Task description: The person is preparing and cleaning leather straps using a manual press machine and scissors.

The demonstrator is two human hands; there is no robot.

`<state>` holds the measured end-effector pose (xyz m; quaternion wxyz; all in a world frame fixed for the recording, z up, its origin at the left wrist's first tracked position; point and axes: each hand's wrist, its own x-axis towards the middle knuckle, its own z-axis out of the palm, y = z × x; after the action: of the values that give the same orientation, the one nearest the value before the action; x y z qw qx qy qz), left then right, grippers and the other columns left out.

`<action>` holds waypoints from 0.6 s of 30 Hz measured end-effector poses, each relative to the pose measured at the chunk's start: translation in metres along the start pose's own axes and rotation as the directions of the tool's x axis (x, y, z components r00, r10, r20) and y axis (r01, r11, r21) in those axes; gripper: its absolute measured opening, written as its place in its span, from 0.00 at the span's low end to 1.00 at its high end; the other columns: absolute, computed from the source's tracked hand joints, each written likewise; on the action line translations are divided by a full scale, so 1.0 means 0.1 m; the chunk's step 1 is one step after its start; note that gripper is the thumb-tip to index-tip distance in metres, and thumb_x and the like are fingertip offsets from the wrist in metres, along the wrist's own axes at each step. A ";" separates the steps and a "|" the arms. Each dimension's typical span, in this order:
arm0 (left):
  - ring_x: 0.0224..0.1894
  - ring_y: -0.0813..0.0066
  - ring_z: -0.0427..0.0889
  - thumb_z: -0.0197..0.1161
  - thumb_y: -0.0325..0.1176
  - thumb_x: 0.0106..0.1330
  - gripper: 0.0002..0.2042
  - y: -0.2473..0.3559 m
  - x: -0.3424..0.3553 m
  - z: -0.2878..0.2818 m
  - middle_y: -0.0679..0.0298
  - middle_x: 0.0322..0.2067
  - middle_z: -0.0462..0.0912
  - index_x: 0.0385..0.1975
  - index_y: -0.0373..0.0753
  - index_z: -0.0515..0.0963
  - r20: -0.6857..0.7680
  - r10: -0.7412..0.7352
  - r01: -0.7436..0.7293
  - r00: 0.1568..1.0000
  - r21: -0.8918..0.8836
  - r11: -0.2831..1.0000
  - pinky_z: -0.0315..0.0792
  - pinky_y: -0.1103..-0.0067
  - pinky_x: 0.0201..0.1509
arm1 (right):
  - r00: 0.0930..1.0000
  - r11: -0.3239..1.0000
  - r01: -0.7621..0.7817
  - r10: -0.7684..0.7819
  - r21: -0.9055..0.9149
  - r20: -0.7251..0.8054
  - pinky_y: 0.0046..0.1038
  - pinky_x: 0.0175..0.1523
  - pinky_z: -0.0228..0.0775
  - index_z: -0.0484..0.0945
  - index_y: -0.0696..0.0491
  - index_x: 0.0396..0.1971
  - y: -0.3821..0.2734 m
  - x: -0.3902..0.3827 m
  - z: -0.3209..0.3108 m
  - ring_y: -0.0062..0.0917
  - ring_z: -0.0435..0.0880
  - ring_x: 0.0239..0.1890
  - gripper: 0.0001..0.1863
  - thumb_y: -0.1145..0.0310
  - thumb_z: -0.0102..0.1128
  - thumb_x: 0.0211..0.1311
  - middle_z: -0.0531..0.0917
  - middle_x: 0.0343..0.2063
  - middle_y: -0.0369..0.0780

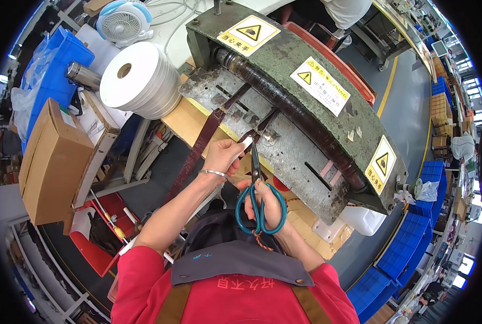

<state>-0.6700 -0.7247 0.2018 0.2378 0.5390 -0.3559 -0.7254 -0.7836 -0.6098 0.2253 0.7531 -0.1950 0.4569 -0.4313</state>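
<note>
My left hand (222, 157) pinches a short white strip (248, 141) in front of the machine's metal plate, next to the end of a dark maroon strap (261, 128). My right hand (270, 202) grips a pair of scissors (255, 162) with teal loop handles and dark blades. The blades point away from me, their tips beside the white strip; whether they touch it I cannot tell. A second, longer maroon strap (204, 135) runs from under the roller (273, 89) down past my left hand toward the floor.
The green machine (327, 65) with warning stickers fills the far side, its worn metal plate (300, 162) facing me. Left stand a large white roll (138, 89), a small fan (123, 24), a steel flask (83, 75) and a cardboard box (55, 162). Blue crates (405, 243) line the right.
</note>
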 end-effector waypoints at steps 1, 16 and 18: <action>0.05 0.85 0.63 0.57 0.37 0.54 0.11 0.00 0.00 0.00 0.67 0.07 0.68 0.15 0.38 0.71 -0.002 0.002 -0.002 1.000 -0.001 1.000 0.55 0.87 0.07 | 1.000 1.000 0.000 0.000 -0.002 0.002 0.16 0.16 0.51 0.66 0.57 0.42 0.00 0.02 -0.01 0.14 0.61 0.09 0.25 0.50 0.31 0.62 0.67 0.07 0.33; 0.13 0.77 0.74 0.56 0.34 0.56 0.10 0.15 0.08 0.08 0.60 0.14 0.75 0.21 0.32 0.72 0.071 0.012 -0.019 0.997 0.090 0.996 0.68 0.84 0.13 | 0.988 0.970 0.070 -0.101 -0.233 -0.121 0.17 0.21 0.54 0.66 0.58 0.42 0.12 -0.19 -0.08 0.15 0.64 0.15 0.20 0.57 0.38 0.60 0.68 0.10 0.34; 0.16 0.74 0.76 0.55 0.30 0.56 0.08 0.15 0.08 0.08 0.58 0.18 0.76 0.28 0.31 0.69 0.048 0.015 -0.017 0.999 0.043 0.999 0.71 0.82 0.16 | 0.988 0.955 0.075 -0.111 -0.287 -0.110 0.16 0.21 0.54 0.65 0.59 0.43 0.08 -0.20 -0.07 0.14 0.64 0.16 0.21 0.57 0.38 0.60 0.67 0.10 0.33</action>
<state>-0.6806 -0.7382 0.2095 0.2235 0.5237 -0.3812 -0.7283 -0.7897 -0.5877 0.2267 0.6664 -0.2943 0.5503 -0.4080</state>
